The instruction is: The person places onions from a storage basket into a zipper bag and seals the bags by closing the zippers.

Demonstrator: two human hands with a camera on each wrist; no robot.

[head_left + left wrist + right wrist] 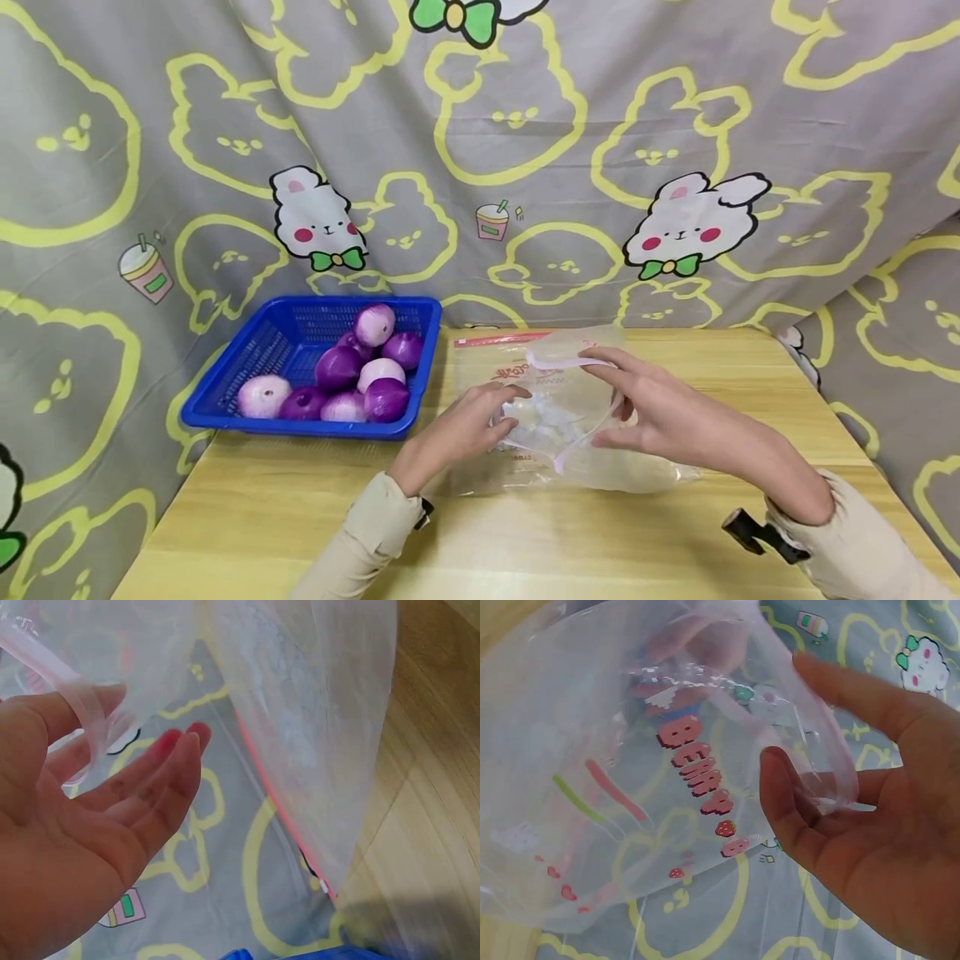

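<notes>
At the far left, a blue basket (292, 426) sits towards the back of the wooden surface (285, 508), before a grey curtain (510, 150) with yellow outlines and white rabbits; purple and whitish onions (337, 368) lie heaped in it, mostly at its front and right side. Right of the basket, the left hand (468, 421) reaches in from a cream sleeve (367, 525); its fingers are spread and loosely bent, and the left wrist view shows the bag's pinkish rim looping across them, with no firm pinch. Just beyond, a clear flat bag (480, 367) with a red closing strip (487, 340) lies on the surface; over it, between the hands, the pale plastic bag (630, 475) has its mouth gaping towards the left hand; whether anything is inside cannot be told through the creased film; the right wrist view shows "BERRY" printed on it. At the right, the right hand (667, 412) is at the pale bag's rim, thumb and forefinger well apart, with other fingers behind the film; its wrist bears a black mount (765, 537), beside a second sleeve (862, 533).
</notes>
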